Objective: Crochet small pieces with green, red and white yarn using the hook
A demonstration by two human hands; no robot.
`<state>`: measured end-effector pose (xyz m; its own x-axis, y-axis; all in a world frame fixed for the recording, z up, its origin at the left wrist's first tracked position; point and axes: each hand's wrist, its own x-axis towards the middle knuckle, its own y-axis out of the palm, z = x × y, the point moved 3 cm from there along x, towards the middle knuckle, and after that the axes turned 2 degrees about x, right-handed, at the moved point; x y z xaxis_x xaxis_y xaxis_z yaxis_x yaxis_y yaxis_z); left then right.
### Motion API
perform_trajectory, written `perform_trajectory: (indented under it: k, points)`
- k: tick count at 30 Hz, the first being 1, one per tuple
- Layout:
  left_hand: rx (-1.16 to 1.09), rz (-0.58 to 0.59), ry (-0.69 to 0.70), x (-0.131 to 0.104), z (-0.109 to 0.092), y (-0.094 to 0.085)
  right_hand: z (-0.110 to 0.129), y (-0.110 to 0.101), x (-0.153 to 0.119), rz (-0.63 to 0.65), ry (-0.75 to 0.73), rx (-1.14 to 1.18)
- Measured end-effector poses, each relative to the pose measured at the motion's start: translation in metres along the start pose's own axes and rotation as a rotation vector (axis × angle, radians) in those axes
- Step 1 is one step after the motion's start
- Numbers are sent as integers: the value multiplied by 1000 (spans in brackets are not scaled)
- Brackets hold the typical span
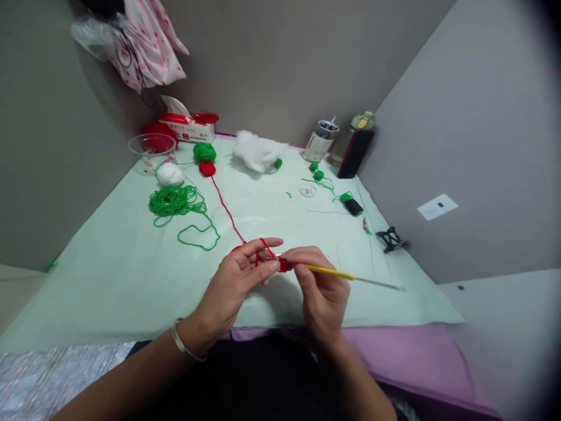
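Note:
My left hand (239,278) pinches a small piece of red crochet work (284,266), with red yarn (228,211) looped over its fingers. That strand runs back across the table to a small red yarn ball (207,169). Closed around a yellow-handled crochet hook (331,272) is my right hand (322,286). One metal end of the hook points out to the right, and its other end meets the red piece between both hands. The fingers partly hide the stitches.
Green yarn (175,202) lies loose at the left, near a white yarn ball (170,174) and a clear plastic cup (151,153). White stuffing (258,151) sits at the back. A pen tin (319,141), a bottle (363,121) and a black clip (393,240) are at the right.

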<state>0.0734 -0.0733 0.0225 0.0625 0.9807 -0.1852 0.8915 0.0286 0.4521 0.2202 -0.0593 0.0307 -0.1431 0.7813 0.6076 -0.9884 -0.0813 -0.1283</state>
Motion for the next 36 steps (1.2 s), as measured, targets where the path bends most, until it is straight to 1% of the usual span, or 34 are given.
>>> perform_trajectory:
  k: [2, 3, 4, 5, 6, 7, 9, 11, 13, 15, 16, 18, 20, 23, 25, 27, 28, 29, 30, 31, 33, 36]
  points:
    - [-46, -20, -7, 0, 0, 1, 3, 2, -5, 27, -150, -222]
    - [-86, -17, -32, 1, 1, 1, 4, 4, -8, 30, -230, -327]
    - [-135, -4, -66, 1, 3, 2, 5, 5, -10, 9, -287, -396]
    - [-184, 16, -108, 2, 5, 3, 4, 5, -12, -16, -305, -415]
    - [-230, 34, -149, 2, 7, 3, 3, 5, -12, -40, -284, -384]
    - [-269, 47, -184, 3, 8, 2, 2, 3, -11, -64, -230, -316]
    - [-309, 51, -222, 4, 9, 0, -1, -1, -7, -112, -90, -146]
    - [-298, 37, -219, 4, 7, -2, -4, -6, -2, -166, 35, 17]
    - [-269, 29, -197, 3, 5, -3, -6, -10, 2, -214, 129, 177]
    - [-225, 23, -157, 2, 3, -2, -9, -9, 4, -203, 189, 300]
    - [-194, 23, -130, 2, 3, -1, -10, -7, 4, -181, 203, 320]
    - [-125, 32, -65, 1, 3, 2, -10, -5, 4, -128, 198, 277]
    - [-76, 42, -18, 1, 2, 4, -9, -3, 3, -99, 173, 190]
    - [-65, 25, -9, 1, 2, 5, -6, -2, 0, -78, 110, 71]
    - [-104, 2, -30, 2, 4, 4, -3, 0, -4, -27, -11, -88]
    - [-179, 1, -77, 2, 7, 4, 0, 4, -8, 3, -182, -281]
    - [-225, 12, -113, 3, 9, 5, 1, 5, -10, -5, -243, -337]
    - [-270, 29, -151, 3, 10, 5, 1, 6, -11, -23, -267, -348]
    - [-309, 49, -187, 3, 11, 5, 0, 5, -11, -43, -252, -316]
    - [-340, 63, -216, 4, 12, 4, -1, 4, -10, -65, -203, -252]
    - [-361, 67, -243, 5, 10, 2, -4, 0, -6, -121, -56, -90]
    - [-322, 53, -231, 6, 4, -2, -9, -8, 1, -207, 149, 149]
